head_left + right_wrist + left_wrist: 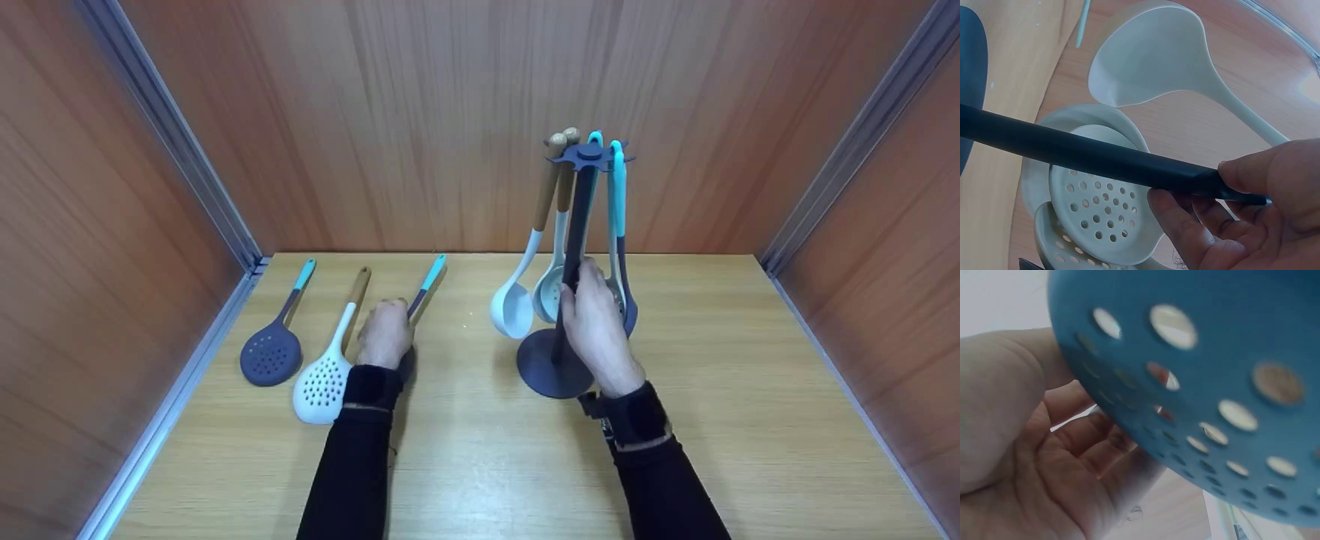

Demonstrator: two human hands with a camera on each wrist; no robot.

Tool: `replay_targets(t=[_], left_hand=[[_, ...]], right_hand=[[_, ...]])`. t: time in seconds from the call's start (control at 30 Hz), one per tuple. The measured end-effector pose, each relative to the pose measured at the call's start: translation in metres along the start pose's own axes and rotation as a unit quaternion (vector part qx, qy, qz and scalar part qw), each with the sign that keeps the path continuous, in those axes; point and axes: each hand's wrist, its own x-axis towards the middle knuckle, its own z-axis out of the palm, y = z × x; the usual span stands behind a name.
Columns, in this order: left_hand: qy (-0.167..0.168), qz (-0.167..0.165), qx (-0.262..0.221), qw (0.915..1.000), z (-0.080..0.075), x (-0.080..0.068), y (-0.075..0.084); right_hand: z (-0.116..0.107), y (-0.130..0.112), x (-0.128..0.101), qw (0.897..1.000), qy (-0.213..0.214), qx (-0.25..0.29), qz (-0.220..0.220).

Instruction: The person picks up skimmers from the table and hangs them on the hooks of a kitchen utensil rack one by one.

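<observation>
My left hand (386,330) grips the dark handle of a teal-tipped perforated utensil (427,281) that lies on the table; its head is mostly hidden under my wrist. In the left wrist view the blue perforated head (1213,382) fills the frame above my palm (1027,455). My right hand (596,315) holds the dark upright pole (577,225) of a utensil stand, thumb and fingers wrapped round the pole (1084,152). On the stand hang a white ladle (514,307), a pale perforated skimmer (1100,214) and teal-handled tools (619,195).
A dark skimmer (271,352) and a white skimmer with a wooden handle (326,382) lie left of my left hand. The stand's round base (551,367) sits on the wooden table (480,465). Wooden walls close in the left, back and right.
</observation>
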Motion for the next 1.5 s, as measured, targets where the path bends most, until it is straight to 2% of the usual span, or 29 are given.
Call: replay_targets(t=[0.3, 0.33, 0.37, 0.43, 0.53, 0.57, 0.6, 0.67, 1.1, 1.5], left_hand=[[0.019, 0.014, -0.014, 0.9996, -0.013, -0.010, 0.009], [0.029, 0.025, -0.017, 0.9991, -0.012, -0.009, 0.007], [0.045, 0.038, -0.021, 0.9980, 0.000, -0.002, -0.004], [0.073, 0.056, -0.023, 0.9955, 0.009, 0.004, -0.012], [0.088, 0.068, -0.027, 0.9935, 0.012, 0.007, -0.015], [0.086, 0.064, -0.028, 0.9939, 0.011, 0.007, -0.013], [0.077, 0.057, -0.028, 0.9950, -0.002, 0.000, -0.002], [0.062, 0.050, -0.032, 0.9963, -0.013, -0.006, 0.006], [0.056, 0.039, -0.048, 0.9965, -0.027, -0.011, 0.016], [0.110, 0.074, -0.059, 0.9894, -0.032, -0.012, 0.021]], right_hand=[[-0.001, -0.001, 0.000, 1.000, -0.010, 0.005, 0.011], [-0.001, -0.001, 0.000, 1.000, -0.011, 0.006, 0.012], [-0.001, -0.001, 0.000, 1.000, -0.011, 0.005, 0.013], [-0.001, -0.001, 0.000, 1.000, -0.011, 0.005, 0.012], [-0.001, -0.001, 0.000, 1.000, -0.005, 0.000, 0.006], [-0.001, -0.001, -0.001, 1.000, -0.003, -0.002, 0.003], [-0.001, -0.001, -0.001, 1.000, -0.001, -0.003, 0.000], [-0.001, 0.000, -0.001, 1.000, 0.002, -0.005, -0.004], [0.000, 0.000, -0.001, 1.000, -0.002, -0.005, -0.001], [-0.001, 0.000, 0.000, 1.000, -0.010, -0.002, 0.008]])
